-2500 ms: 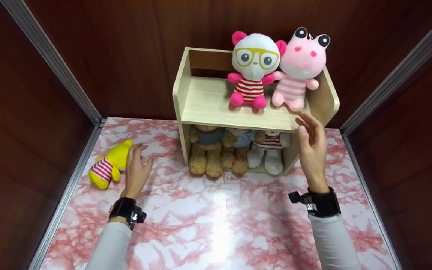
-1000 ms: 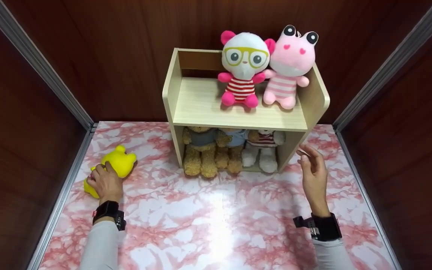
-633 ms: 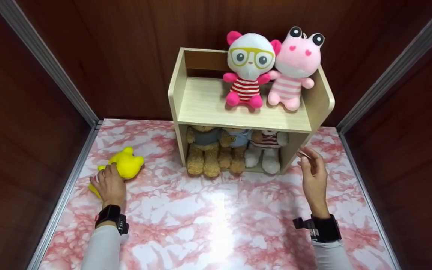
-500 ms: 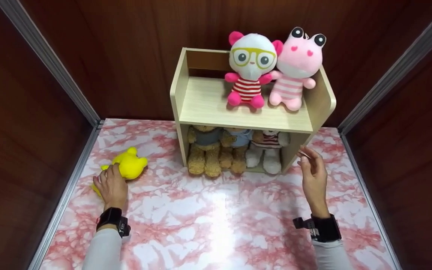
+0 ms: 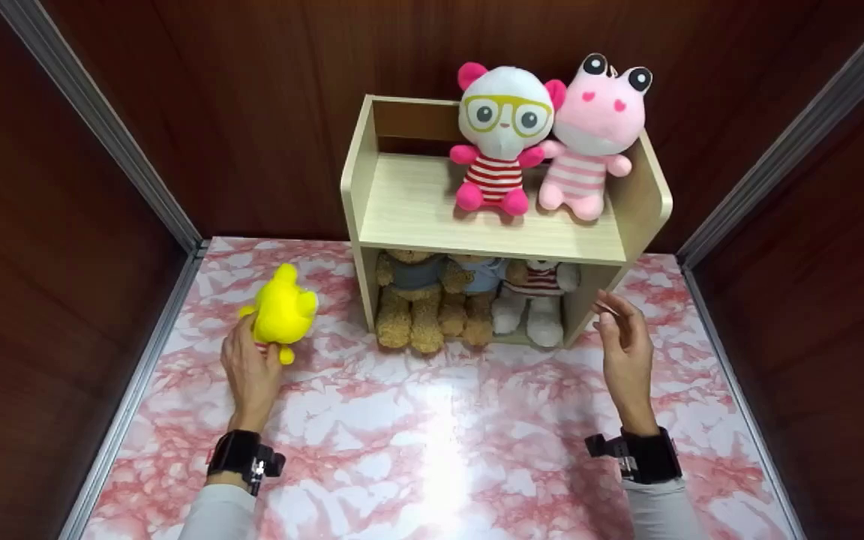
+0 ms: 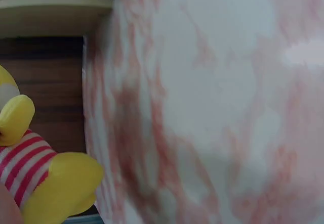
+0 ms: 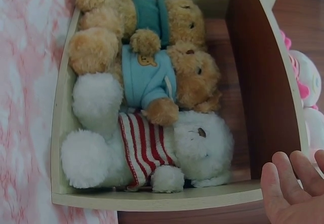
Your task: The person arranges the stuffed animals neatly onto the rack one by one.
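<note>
My left hand [image 5: 252,367] grips a yellow plush toy [image 5: 282,311] round its body at the left. Its head points away from me, and the fingers partly cover its body. In the left wrist view its pink-and-white striped shirt [image 6: 28,166] shows above yellow legs. My right hand [image 5: 627,345] holds nothing, its fingers loosely bent beside the right side panel of a pale wooden shelf [image 5: 417,225]. On the upper board sit a white plush panda [image 5: 503,127] with yellow glasses and a pink frog plush [image 5: 589,142].
The lower compartment holds a brown bear [image 7: 185,24] in a teal shirt, another brown bear [image 7: 195,75] in light blue and a white bear [image 7: 202,143] in red stripes. The table [image 5: 372,420] has a pink marbled top. Dark wood walls [image 5: 274,112] enclose it.
My left hand has reached the yellow plush toy, gripped it, and raised and turned it toward the shelf. My right hand has lowered from the upper board to beside the shelf's right panel.
</note>
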Motion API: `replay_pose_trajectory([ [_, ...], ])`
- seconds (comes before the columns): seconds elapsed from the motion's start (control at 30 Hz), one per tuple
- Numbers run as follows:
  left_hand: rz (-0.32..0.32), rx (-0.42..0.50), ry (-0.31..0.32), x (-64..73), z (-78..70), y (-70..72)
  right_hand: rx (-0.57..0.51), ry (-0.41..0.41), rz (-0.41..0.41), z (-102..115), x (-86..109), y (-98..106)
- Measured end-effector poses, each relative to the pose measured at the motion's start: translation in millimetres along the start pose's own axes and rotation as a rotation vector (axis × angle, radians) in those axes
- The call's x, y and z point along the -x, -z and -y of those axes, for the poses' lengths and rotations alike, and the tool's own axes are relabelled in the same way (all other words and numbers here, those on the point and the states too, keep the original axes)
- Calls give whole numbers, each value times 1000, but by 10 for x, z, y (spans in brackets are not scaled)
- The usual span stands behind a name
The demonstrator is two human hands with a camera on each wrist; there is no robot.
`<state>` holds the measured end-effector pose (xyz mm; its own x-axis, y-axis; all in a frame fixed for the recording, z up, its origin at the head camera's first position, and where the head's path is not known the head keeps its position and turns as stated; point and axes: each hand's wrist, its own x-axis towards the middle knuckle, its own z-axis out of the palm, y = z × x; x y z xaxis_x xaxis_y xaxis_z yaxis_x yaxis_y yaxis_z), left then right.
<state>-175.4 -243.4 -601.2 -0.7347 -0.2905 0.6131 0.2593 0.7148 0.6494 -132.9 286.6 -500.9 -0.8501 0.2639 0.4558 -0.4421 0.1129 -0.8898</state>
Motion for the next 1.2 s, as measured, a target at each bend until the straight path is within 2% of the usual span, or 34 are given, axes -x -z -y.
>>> replay_pose_trajectory([
  [0.17,49,178,98,-2,-301,-13,-11,3,7,1,2,-28],
  [0.37,164,368,204,3,-588,6,-7,10,18,-8,16,-68],
  [0.6,298,650,222,52,-812,-32,-7,-4,29,-28,34,-129],
  [0.7,383,727,228,90,-903,-72,-12,-1,45,-42,44,-180],
  [0.83,490,792,198,145,-1020,-151,-35,7,72,-62,56,-248],
  [0.93,560,892,195,170,-1097,-230,-50,2,98,-67,55,-289],
  [1.07,648,1011,249,187,-1200,-328,-29,-11,115,-53,43,-337],
  [1.2,728,1068,290,219,-1274,-389,-21,-8,123,-49,52,-400],
])
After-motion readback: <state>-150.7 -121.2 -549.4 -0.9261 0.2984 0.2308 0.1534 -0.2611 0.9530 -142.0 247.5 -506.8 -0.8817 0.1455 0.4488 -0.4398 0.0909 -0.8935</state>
